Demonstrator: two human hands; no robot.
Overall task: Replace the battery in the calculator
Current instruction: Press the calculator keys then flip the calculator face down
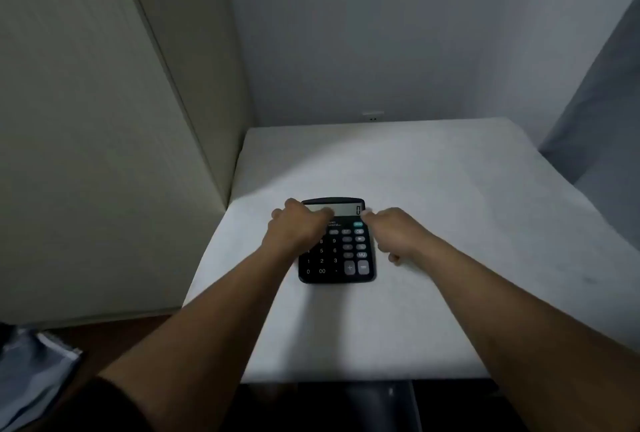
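Left hand point(297, 225) lies over the calculator's point(337, 251) top left corner, fingers curled on it, though whether that grip is actually closed is hard to tell. Calculator sits face up mid-bench point(433, 310). Right hand point(394, 229) touches the top right edge, fingers bent, grip unclear too.

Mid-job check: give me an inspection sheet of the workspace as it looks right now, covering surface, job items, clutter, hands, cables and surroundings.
Surface: white table, covered with a pale sheet.
Job's things: black calculator lying keys-up; no battery or tool seen.
Clutter: nothing seen on the table.
Hands: left hand over the calculator's upper left; right hand at its upper right edge; grip unclear.
Cables: nothing seen.
Surroundings: wall socket behind the table, beige panel at left, grey curtain at right.
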